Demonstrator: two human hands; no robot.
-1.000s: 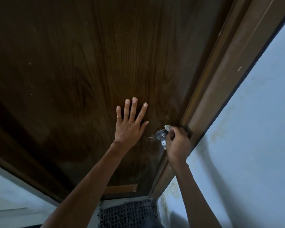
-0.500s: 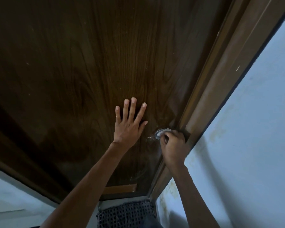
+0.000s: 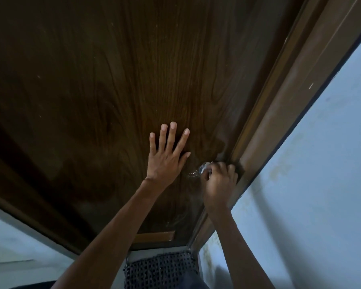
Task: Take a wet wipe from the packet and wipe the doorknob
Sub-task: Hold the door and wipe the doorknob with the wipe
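Observation:
A silver doorknob (image 3: 202, 169) sticks out of the dark wooden door (image 3: 113, 90) near its right edge. My right hand (image 3: 220, 180) is wrapped over the knob, and only the knob's left rim shows. A sliver of white wet wipe (image 3: 209, 163) peeks out above my fingers, pressed against the knob. My left hand (image 3: 167, 156) lies flat on the door just left of the knob, fingers spread, holding nothing. The wipe packet is not in view.
The brown door frame (image 3: 283, 113) runs diagonally right of the knob, with a pale blue wall (image 3: 321, 184) beyond it. A dark woven mat (image 3: 161, 270) lies on the floor at the door's foot.
My right hand has slid further over the doorknob with the wipe, covering most of the knob that showed a second ago. My left hand stays flat on the door.

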